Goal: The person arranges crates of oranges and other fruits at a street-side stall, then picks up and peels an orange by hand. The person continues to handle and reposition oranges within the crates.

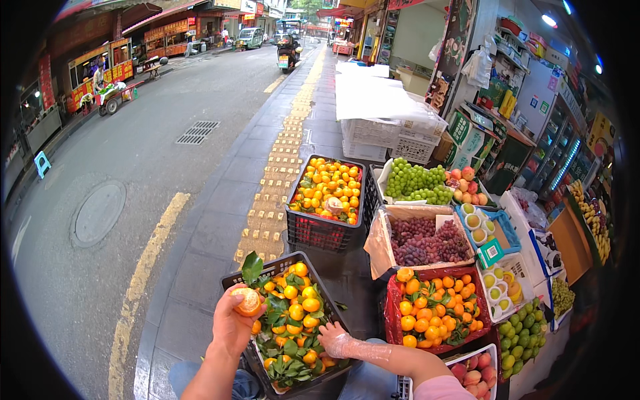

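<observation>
My left hand (232,325) holds an orange tangerine with a green leaf (249,300) raised above the left rim of a black crate (235,278) of leafy tangerines (293,320). My right hand (335,341), covered by a thin clear plastic glove, rests among the fruit and leaves at the crate's near right side, fingers spread over the tangerines. Whether it grips one I cannot tell.
A second black crate of tangerines (328,190) stands further ahead. To the right are a red basket of tangerines (433,310), boxes of dark grapes (427,241), green grapes (413,181), peaches (475,373) and green fruit (520,337). White crates (373,133) sit behind. The road (133,167) runs left.
</observation>
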Available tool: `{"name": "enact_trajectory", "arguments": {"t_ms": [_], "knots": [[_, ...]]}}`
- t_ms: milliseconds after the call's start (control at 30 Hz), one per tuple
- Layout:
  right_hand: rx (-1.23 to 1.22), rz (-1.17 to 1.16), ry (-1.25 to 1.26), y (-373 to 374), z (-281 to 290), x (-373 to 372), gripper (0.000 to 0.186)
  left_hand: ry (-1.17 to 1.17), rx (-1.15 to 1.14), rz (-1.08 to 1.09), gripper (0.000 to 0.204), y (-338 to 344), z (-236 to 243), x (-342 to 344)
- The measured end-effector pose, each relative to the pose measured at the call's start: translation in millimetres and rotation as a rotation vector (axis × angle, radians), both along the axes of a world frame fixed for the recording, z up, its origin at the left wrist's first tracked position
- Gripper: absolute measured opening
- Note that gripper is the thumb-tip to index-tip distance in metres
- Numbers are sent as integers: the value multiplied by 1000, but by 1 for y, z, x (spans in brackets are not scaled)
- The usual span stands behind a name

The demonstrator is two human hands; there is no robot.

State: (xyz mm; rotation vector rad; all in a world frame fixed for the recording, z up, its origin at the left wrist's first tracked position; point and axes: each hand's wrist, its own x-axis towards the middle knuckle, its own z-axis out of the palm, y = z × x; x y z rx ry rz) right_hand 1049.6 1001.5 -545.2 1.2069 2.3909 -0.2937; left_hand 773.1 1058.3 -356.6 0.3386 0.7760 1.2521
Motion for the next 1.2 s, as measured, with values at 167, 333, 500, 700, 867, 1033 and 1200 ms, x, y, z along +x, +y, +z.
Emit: {"name": "enact_trajectory", "arguments": {"t_ms": [167,333,500,700,867,1033,1200], "knots": [[19,66,-73,-2,-5,0,66,-38,35,-33,30,3,-5,5],[-136,19,-71,3,6,-1,70,-60,50,-41,32,5,-10,6],[-221,-392,356,0,30,5,77,-65,50,-37,32,5,-9,1],[-60,-1049,838,-42,49,103,67,-65,37,-58,31,7,-7,5],[150,-1580,846,-106,81,236,45,-99,14,-84,31,3,-4,7],[351,-1657,753,-141,102,304,52,-95,9,-90,33,2,-4,10],[554,-1275,753,-89,73,247,35,-93,21,-99,33,4,-8,12]]}}
